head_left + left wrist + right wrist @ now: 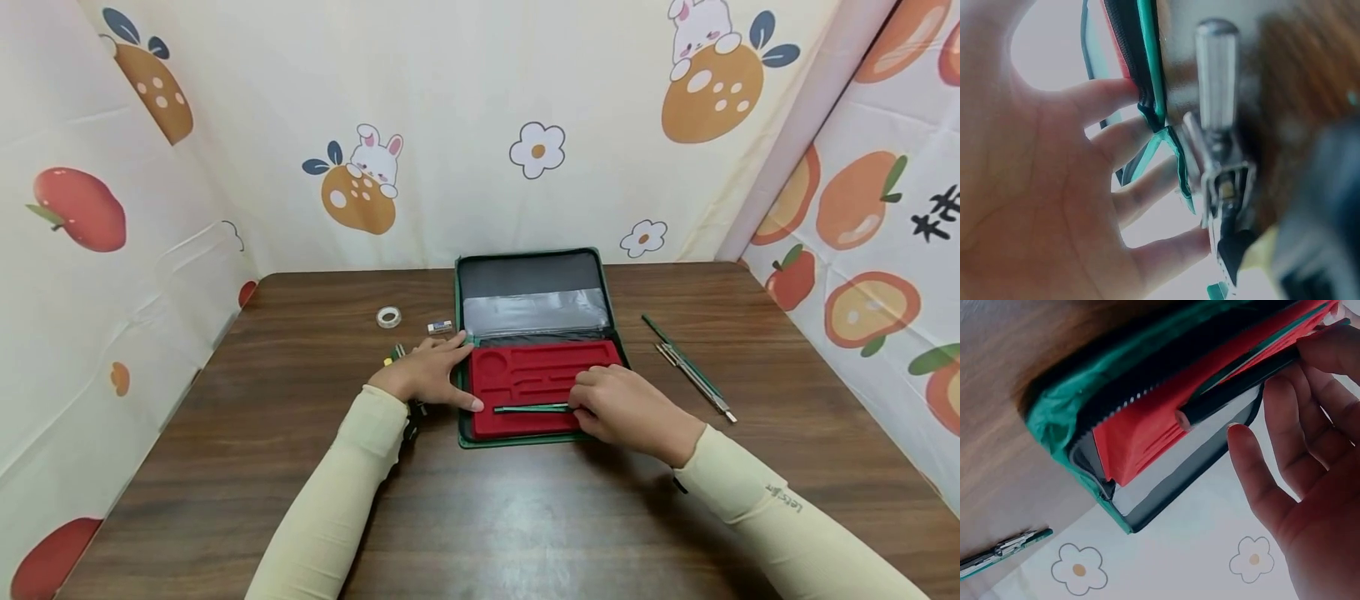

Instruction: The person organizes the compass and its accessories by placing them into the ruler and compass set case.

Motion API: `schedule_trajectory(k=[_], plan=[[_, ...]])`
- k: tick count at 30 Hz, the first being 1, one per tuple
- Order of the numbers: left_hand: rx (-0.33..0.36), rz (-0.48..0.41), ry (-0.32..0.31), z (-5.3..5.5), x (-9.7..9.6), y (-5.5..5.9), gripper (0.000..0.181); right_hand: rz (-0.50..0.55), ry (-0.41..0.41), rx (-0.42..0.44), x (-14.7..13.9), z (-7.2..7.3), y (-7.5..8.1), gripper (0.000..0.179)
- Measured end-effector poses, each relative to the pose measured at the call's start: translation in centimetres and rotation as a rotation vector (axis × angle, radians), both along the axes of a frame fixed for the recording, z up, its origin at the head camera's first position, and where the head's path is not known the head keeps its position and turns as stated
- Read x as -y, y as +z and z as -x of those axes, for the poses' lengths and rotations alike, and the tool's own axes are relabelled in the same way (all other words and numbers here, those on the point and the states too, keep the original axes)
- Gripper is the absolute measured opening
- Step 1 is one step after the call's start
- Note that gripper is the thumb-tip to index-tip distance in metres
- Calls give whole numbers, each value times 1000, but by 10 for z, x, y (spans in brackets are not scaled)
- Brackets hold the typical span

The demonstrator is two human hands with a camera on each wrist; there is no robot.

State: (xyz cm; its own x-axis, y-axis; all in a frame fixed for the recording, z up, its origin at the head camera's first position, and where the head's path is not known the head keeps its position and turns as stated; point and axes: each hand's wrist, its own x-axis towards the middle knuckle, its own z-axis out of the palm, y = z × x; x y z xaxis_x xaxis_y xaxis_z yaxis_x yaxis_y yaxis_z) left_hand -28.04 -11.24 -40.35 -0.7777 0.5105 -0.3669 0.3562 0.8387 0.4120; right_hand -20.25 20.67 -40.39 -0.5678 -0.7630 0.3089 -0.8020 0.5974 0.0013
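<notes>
A green zip case (460, 417) lies spread open, its red molded insert (525, 427) full of shaped recesses. Over the insert's right front part, my right hand (618, 407) pinches a dark green pencil (1241, 390) between thumb and fingers; the pencil's flat end shows in the right wrist view. Another green pencil (525, 409) runs along the insert's front part, its right end hidden by that hand. My left hand (431, 371), fingers spread, rests at the case's left edge, with the thumb reaching onto the insert.
A tape roll (388, 317) and a small eraser (439, 327) lie behind the left hand. Beside that hand is a metal tool with a ribbed knob (1217, 81), partly hidden from above. Right of the case lie a green pencil (660, 330) and slim metal drawing tools (697, 382).
</notes>
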Motion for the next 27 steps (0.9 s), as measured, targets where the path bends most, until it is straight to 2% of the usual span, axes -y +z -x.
schedule_trajectory(k=[17, 24, 27], plan=[[2, 2, 0, 0, -1, -2, 107, -35, 2, -40, 6, 1, -8, 14], [-14, 5, 0, 1, -1, -2, 106, -62, -1, 11, 12, 4, -6, 13], [-13, 6, 0, 1, -1, -3, 106, -67, -7, 8, 13, 5, -7, 14]])
